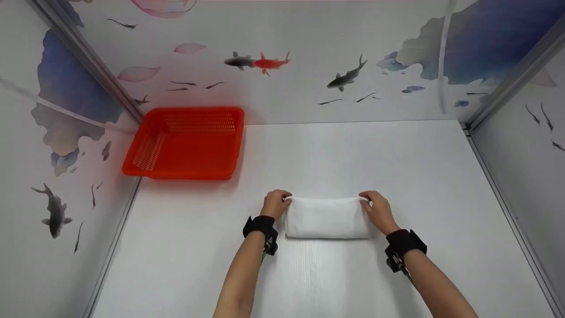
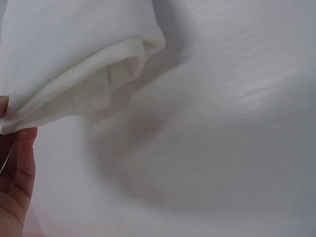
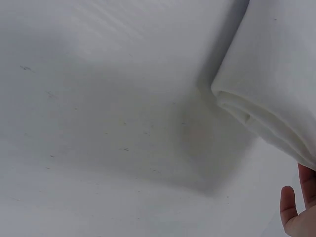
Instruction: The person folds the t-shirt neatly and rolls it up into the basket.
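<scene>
A white cloth (image 1: 327,218), folded into a flat rectangle of several layers, lies on the white table in the head view. At its far left corner my left hand (image 1: 276,204) pinches the edge. The left wrist view shows the left fingers (image 2: 25,160) at the cloth (image 2: 74,42), whose layers gape open along the side. My right hand (image 1: 378,211) holds the far right corner. In the right wrist view the cloth (image 3: 276,64) has a rounded, layered fold, and the right fingers (image 3: 307,182) are at its edge; the pinch itself is cut off by the frame.
A red plastic basket (image 1: 194,157) with perforated sides stands at the table's back left. Panels printed with fish and leaves (image 1: 346,79) enclose the white table (image 1: 353,154) at the back and both sides. Black straps (image 1: 261,227) are around both wrists.
</scene>
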{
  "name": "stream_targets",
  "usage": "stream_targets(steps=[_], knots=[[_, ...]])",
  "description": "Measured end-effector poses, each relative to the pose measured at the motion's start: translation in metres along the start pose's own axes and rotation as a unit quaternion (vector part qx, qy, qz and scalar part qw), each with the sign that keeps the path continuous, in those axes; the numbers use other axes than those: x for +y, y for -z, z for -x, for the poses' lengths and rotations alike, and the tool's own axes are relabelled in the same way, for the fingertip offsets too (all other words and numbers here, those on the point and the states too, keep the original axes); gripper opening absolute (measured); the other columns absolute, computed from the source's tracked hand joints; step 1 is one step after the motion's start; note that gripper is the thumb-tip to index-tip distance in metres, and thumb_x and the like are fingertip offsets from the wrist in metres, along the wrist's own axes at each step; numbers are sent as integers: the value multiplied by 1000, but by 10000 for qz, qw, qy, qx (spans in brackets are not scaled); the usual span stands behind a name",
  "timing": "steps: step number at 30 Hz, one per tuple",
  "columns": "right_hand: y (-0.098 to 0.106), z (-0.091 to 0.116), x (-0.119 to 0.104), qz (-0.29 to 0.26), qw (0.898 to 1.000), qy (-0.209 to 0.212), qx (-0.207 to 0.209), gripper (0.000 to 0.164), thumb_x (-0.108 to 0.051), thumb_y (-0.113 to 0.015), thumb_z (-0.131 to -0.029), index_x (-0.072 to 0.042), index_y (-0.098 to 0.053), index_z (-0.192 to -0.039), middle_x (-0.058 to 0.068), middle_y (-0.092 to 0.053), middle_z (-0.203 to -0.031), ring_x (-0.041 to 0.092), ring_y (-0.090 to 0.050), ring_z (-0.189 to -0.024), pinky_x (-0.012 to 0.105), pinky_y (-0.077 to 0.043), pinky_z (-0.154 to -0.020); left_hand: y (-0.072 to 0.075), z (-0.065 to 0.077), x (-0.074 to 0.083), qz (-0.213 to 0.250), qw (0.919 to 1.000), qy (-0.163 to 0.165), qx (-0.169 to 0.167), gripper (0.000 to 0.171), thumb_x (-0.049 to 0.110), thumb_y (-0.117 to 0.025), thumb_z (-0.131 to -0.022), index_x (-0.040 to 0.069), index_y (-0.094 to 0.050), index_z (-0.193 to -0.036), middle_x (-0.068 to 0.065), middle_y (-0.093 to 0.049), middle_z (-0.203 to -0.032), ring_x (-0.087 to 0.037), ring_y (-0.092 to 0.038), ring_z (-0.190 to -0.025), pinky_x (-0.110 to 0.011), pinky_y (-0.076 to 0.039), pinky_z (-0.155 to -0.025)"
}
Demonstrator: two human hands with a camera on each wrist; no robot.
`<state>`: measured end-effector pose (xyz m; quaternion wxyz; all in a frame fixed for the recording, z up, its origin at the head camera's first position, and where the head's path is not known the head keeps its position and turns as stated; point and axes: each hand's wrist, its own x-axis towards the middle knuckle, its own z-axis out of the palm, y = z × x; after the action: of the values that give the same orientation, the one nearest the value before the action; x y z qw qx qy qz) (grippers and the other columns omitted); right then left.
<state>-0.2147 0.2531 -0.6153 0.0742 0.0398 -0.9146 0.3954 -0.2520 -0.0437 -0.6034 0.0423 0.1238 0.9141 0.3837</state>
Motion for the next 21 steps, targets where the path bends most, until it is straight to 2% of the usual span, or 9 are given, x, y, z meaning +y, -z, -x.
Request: stream_targets(steps=[4, 6, 8, 11, 13, 15, 16, 18, 21], knots=[[-8, -8, 5, 272, 9996, -108, -8, 14, 4, -57, -83, 7, -61, -96, 19, -60, -91, 30, -56, -84, 43, -44, -74, -17, -4, -7, -421, 9977, 60, 533, 21, 10, -61, -85, 1, -67, -103, -12, -65, -90, -23, -61, -81, -32, -48, -71], [-11, -12, 5, 545, 9984, -135, -79, 14, 3, -57, -83, 7, -61, -96, 20, -61, -91, 33, -57, -85, 45, -44, -75, -46, -17, -36, -879, 9915, -184, 938, 20, 17, -60, -86, 4, -68, -100, -10, -64, -86, -21, -60, -78, -31, -47, -69], [-12, -15, 3, 841, 9962, -136, -171, 14, 2, -56, -83, 7, -62, -96, 21, -62, -91, 35, -57, -86, 48, -44, -74, -73, -27, -66, -1317, 9811, -440, 1345, 23, 24, -57, -88, 7, -69, -97, -9, -63, -83, -20, -59, -75, -28, -46, -67], [-13, -17, 1, 1199, 9921, -164, -338, 16, -1, -55, -84, 6, -63, -97, 21, -62, -91, 37, -57, -86, 52, -44, -71, -89, -33, -81, -1365, 9806, -360, 1357, 26, 26, -56, -89, 5, -69, -96, -11, -63, -84, -23, -60, -75, -29, -48, -66], [-12, -16, -1, 1243, 9910, -242, -435, 18, -3, -54, -86, 5, -62, -99, 22, -61, -92, 38, -57, -86, 53, -44, -70, -70, -21, -54, -1093, 9877, -47, 1119, 25, 21, -58, -88, 2, -66, -102, -15, -62, -89, -27, -60, -80, -33, -48, -69], [-11, -15, -2, 1078, 9921, -398, -495, 22, -6, -53, -88, 6, -60, -104, 25, -59, -98, 40, -55, -91, 54, -43, -73, -44, -5, -18, -827, 9920, 306, 909, 27, 12, -60, -86, -3, -62, -108, -20, -60, -95, -33, -59, -84, -36, -49, -70], [-9, -13, -3, 976, 9927, -487, -513, 25, -8, -52, -89, 6, -59, -108, 26, -58, -102, 41, -54, -94, 54, -42, -75, -37, 2, -6, -747, 9921, 381, 932, 30, 9, -60, -85, -6, -59, -111, -22, -58, -96, -35, -58, -85, -37, -48, -71], [-6, -6, -5, 822, 9932, -672, -470, 31, -13, -52, -90, 7, -55, -113, 29, -55, -106, 43, -51, -98, 53, -42, -79, -29, 12, 5, -513, 9929, 586, 894, 36, 11, -60, -86, -7, -54, -117, -22, -56, -100, -36, -56, -88, -38, -47, -74], [-3, 9, -6, 589, 9926, -1018, -303, 40, -18, -53, -90, 11, -50, -117, 32, -52, -108, 44, -49, -100, 52, -40, -82, -31, 26, 6, -278, 9922, 883, 833, 45, 18, -59, -87, -8, -47, -121, -23, -52, -104, -36, -55, -93, -40, -45, -80]])
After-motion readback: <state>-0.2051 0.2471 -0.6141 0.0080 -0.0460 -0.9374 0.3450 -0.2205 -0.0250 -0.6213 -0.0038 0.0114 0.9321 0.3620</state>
